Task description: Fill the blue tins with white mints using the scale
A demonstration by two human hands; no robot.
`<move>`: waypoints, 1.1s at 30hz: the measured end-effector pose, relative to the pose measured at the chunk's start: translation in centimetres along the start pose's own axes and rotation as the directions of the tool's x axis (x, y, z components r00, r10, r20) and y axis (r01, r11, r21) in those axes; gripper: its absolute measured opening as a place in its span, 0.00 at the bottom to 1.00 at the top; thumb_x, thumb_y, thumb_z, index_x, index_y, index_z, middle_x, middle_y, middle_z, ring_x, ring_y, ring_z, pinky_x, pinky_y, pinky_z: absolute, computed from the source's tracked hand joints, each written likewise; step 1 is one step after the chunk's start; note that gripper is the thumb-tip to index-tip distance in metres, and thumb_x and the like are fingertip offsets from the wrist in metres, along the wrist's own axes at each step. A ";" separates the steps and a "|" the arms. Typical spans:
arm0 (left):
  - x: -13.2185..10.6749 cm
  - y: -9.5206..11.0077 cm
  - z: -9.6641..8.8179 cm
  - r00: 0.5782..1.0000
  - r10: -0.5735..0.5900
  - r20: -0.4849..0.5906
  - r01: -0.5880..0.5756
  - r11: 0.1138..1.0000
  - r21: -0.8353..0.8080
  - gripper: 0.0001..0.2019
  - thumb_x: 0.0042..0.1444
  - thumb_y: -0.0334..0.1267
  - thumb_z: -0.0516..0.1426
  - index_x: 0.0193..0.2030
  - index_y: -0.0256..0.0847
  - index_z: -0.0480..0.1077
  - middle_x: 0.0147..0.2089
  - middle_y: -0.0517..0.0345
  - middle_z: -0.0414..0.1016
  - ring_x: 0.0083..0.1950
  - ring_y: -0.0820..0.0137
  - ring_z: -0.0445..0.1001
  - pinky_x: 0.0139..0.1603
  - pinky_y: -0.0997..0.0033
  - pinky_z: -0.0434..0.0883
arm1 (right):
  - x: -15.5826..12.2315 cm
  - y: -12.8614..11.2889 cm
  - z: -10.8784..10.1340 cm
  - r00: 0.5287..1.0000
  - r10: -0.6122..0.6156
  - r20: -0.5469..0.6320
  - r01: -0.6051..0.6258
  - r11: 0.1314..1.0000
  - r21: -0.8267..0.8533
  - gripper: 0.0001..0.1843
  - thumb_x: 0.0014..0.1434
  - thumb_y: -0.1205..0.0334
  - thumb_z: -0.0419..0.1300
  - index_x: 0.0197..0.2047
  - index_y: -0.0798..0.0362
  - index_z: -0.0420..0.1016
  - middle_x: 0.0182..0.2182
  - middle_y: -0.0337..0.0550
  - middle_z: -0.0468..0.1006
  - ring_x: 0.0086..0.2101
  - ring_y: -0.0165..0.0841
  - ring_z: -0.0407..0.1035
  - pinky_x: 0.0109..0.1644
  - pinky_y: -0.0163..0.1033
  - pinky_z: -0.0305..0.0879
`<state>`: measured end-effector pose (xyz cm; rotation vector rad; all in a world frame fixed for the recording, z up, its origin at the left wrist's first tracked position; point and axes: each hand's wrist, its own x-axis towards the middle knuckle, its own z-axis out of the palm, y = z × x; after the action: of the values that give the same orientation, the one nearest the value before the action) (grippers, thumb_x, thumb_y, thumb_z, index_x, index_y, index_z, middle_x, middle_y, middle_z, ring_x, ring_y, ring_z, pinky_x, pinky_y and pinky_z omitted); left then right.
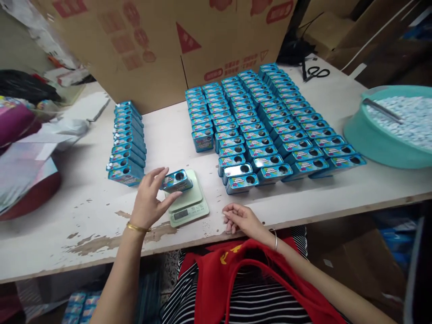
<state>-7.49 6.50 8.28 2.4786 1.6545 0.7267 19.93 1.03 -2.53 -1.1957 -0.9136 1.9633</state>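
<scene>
A small blue tin [177,181] with a round dark hole in its top sits on a pale green digital scale [189,213]. My left hand [150,198] grips the tin's left end, thumb along the near side and fingers at the back. Close to the table's front edge, right of the scale, my right hand [238,218] rests with its fingers curled in and nothing visible in them. Just beyond it begins a large block of matching blue tins [241,182], standing in several rows with their holes upward.
A single row of blue tins [126,173] stands at left. Behind is a large cardboard box [158,54]. At right, a turquoise basin [357,139] holds small pale pellets and a metal tool [383,111]. Black scissors [317,72] lie at the back right.
</scene>
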 end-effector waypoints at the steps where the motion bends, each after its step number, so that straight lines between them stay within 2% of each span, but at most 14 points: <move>1: 0.3 -0.1 0.1 0.998 0.011 0.054 -0.012 1.000 0.015 0.31 0.54 0.52 0.58 0.62 0.46 0.56 0.58 0.49 0.63 0.58 0.60 0.64 0.58 0.56 0.64 | 0.0 0.0 0.0 1.000 -0.005 -0.002 0.005 1.000 0.007 0.24 0.48 0.44 0.64 0.37 0.56 0.66 0.23 0.35 0.72 0.19 0.27 0.70 0.18 0.29 0.63; 3: 0.7 -0.3 0.4 0.991 0.012 0.134 -0.017 0.999 0.035 0.33 0.54 0.53 0.58 0.63 0.45 0.54 0.58 0.49 0.64 0.57 0.60 0.65 0.56 0.57 0.65 | 0.0 0.0 0.0 1.000 -0.014 0.001 0.014 1.000 0.009 0.24 0.49 0.44 0.63 0.37 0.55 0.66 0.23 0.35 0.71 0.19 0.27 0.70 0.18 0.30 0.63; 5: 1.0 -0.3 0.7 0.986 -0.006 0.166 -0.002 0.999 0.044 0.30 0.57 0.51 0.55 0.63 0.44 0.55 0.55 0.49 0.67 0.53 0.61 0.67 0.53 0.59 0.66 | 0.1 0.0 -0.1 1.000 -0.018 0.011 0.018 1.000 0.001 0.24 0.50 0.43 0.62 0.38 0.56 0.66 0.24 0.35 0.71 0.19 0.26 0.69 0.19 0.30 0.63; 8: 1.7 -0.1 0.9 0.982 -0.014 0.189 0.005 0.999 0.045 0.21 0.60 0.46 0.52 0.58 0.40 0.59 0.47 0.51 0.70 0.46 0.64 0.69 0.45 0.64 0.67 | 0.3 0.1 -0.1 0.999 -0.012 0.035 0.012 1.000 -0.002 0.23 0.51 0.44 0.62 0.38 0.56 0.66 0.24 0.34 0.70 0.18 0.26 0.69 0.18 0.29 0.63; 12: 4.6 0.2 1.8 0.984 0.038 0.176 -0.048 0.998 0.048 0.18 0.59 0.43 0.54 0.54 0.40 0.62 0.45 0.52 0.71 0.45 0.63 0.69 0.45 0.65 0.65 | 0.6 0.3 -0.1 0.998 -0.005 0.059 0.004 1.000 0.018 0.23 0.51 0.44 0.62 0.37 0.55 0.65 0.23 0.32 0.70 0.18 0.25 0.69 0.17 0.28 0.61; 15: 7.8 0.0 3.5 0.987 0.076 0.144 -0.083 0.996 0.041 0.18 0.58 0.43 0.54 0.54 0.39 0.62 0.45 0.52 0.71 0.46 0.63 0.68 0.46 0.63 0.64 | 0.7 0.4 0.0 0.998 -0.005 0.059 0.003 1.000 0.031 0.22 0.51 0.44 0.61 0.37 0.55 0.65 0.23 0.32 0.69 0.17 0.25 0.69 0.17 0.27 0.60; 19: 11.6 -0.8 6.9 0.982 0.128 0.136 -0.143 0.984 0.108 0.20 0.57 0.44 0.55 0.55 0.40 0.63 0.48 0.50 0.71 0.47 0.60 0.67 0.46 0.61 0.61 | 0.9 0.3 0.3 0.998 -0.013 0.058 0.010 0.999 0.048 0.23 0.51 0.43 0.61 0.37 0.55 0.64 0.23 0.32 0.69 0.17 0.24 0.68 0.16 0.27 0.59; 22: 13.1 -0.9 9.0 0.986 0.128 0.106 -0.148 0.966 0.212 0.21 0.57 0.44 0.55 0.56 0.42 0.64 0.51 0.47 0.70 0.50 0.57 0.65 0.46 0.58 0.59 | 0.9 0.2 0.3 0.999 -0.002 0.052 -0.001 0.999 0.050 0.23 0.51 0.43 0.61 0.37 0.55 0.64 0.23 0.31 0.69 0.17 0.24 0.68 0.16 0.27 0.58; 24: 13.1 -0.9 9.5 0.992 0.115 0.045 -0.123 0.959 0.257 0.22 0.57 0.46 0.55 0.57 0.43 0.64 0.53 0.45 0.68 0.51 0.56 0.64 0.47 0.57 0.58 | 0.7 0.3 0.3 0.999 0.009 0.047 -0.011 0.999 0.035 0.23 0.51 0.43 0.61 0.37 0.55 0.64 0.23 0.32 0.69 0.17 0.24 0.68 0.16 0.27 0.58; 26: 12.3 -1.2 8.8 0.994 0.104 -0.040 -0.090 0.962 0.259 0.25 0.57 0.49 0.55 0.59 0.43 0.62 0.54 0.45 0.66 0.53 0.57 0.63 0.49 0.58 0.57 | 0.6 0.5 0.3 0.999 0.021 0.038 -0.022 1.000 0.023 0.24 0.51 0.43 0.61 0.38 0.55 0.64 0.23 0.32 0.69 0.17 0.24 0.68 0.16 0.28 0.58; 29: 9.6 -2.8 5.8 0.988 0.053 -0.143 -0.018 0.971 0.239 0.25 0.56 0.51 0.55 0.57 0.42 0.62 0.55 0.47 0.66 0.56 0.59 0.62 0.55 0.59 0.56 | 0.6 0.9 0.2 0.998 0.048 0.036 -0.049 0.999 0.022 0.24 0.51 0.42 0.61 0.39 0.55 0.64 0.24 0.33 0.69 0.17 0.25 0.68 0.16 0.28 0.59; 31: 6.8 -4.8 3.1 0.978 -0.033 -0.206 0.089 0.960 0.266 0.23 0.56 0.52 0.55 0.53 0.40 0.63 0.55 0.46 0.66 0.57 0.60 0.62 0.57 0.59 0.55 | 0.6 1.1 0.3 0.997 0.058 0.041 -0.059 0.998 0.020 0.25 0.51 0.42 0.61 0.39 0.55 0.64 0.24 0.33 0.69 0.17 0.25 0.68 0.16 0.29 0.59; 33: 3.7 -7.3 0.7 0.949 -0.146 -0.279 0.241 0.907 0.345 0.22 0.55 0.52 0.56 0.49 0.39 0.65 0.54 0.45 0.66 0.57 0.57 0.62 0.58 0.57 0.55 | 0.6 1.1 0.3 0.997 0.059 0.042 -0.060 0.998 0.013 0.25 0.50 0.42 0.61 0.38 0.55 0.64 0.24 0.33 0.69 0.17 0.25 0.67 0.16 0.29 0.58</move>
<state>-12.29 12.98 6.62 2.4798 2.2924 0.7836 19.23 0.82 -3.61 -1.1911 -0.8930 2.0452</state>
